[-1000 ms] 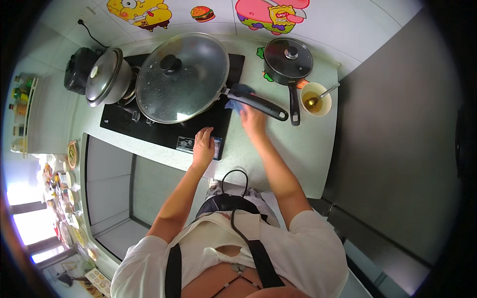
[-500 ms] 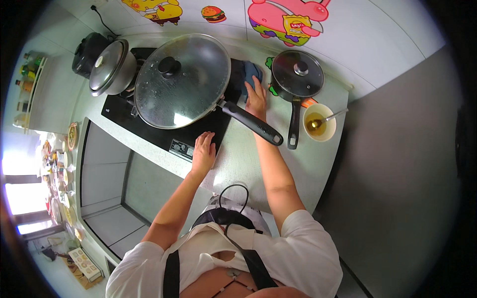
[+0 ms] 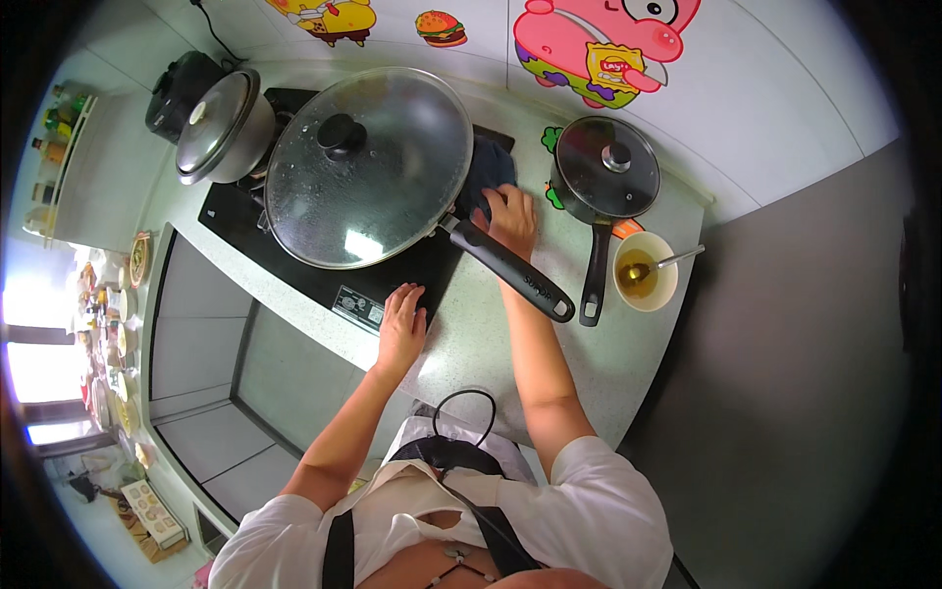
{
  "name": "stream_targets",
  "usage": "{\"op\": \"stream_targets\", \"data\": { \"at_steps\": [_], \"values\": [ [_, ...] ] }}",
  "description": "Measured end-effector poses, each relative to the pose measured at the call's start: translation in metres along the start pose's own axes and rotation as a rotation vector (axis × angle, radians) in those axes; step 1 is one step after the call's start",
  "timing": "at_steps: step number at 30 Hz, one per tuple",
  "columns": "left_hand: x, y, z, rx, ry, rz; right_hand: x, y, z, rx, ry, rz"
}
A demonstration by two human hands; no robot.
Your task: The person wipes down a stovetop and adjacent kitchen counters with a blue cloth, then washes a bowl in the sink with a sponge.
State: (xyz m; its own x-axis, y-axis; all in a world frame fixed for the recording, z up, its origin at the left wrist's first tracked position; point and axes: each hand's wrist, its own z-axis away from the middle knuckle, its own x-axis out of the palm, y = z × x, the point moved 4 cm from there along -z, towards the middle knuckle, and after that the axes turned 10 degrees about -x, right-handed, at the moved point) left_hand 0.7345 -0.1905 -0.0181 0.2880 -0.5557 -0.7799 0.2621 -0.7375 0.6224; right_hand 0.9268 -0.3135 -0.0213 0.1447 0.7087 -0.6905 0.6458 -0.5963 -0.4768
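Bracing on the counter's front edge, the left hand (image 3: 400,329) lies flat and open, while the right hand (image 3: 510,218) presses a blue cloth (image 3: 488,175) onto the black cooktop (image 3: 294,257) behind the big pan's handle (image 3: 510,270), fingers spread.

**Glass, steel and speckled stone**

The wok lid (image 3: 368,167) is clear glass, wet and shiny, with a matt black knob. The wok handle (image 3: 510,270) looks like matt black plastic. The cloth (image 3: 488,175) under the right hand (image 3: 510,218) is soft blue fabric. The hob (image 3: 324,275) is glossy black glass. The counter (image 3: 491,344) is smooth, speckled grey stone. The pot lid (image 3: 211,123) is polished metal. The bowl (image 3: 645,273) is glazed cream ceramic.
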Motion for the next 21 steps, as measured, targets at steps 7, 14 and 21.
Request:
{"op": "stream_targets", "data": {
  "at_steps": [7, 14, 21],
  "values": [
    [0.011, 0.029, -0.022, 0.285, 0.035, -0.167, 0.035, 0.007, -0.006, -0.131, -0.059, 0.090],
    [0.036, 0.045, -0.048, 0.357, 0.123, -0.178, 0.035, 0.008, -0.007, -0.238, -0.074, 0.132],
    [0.039, 0.044, -0.054, 0.338, 0.160, -0.169, 0.068, 0.053, -0.064, -0.054, -0.154, 0.156]
  ]
}}
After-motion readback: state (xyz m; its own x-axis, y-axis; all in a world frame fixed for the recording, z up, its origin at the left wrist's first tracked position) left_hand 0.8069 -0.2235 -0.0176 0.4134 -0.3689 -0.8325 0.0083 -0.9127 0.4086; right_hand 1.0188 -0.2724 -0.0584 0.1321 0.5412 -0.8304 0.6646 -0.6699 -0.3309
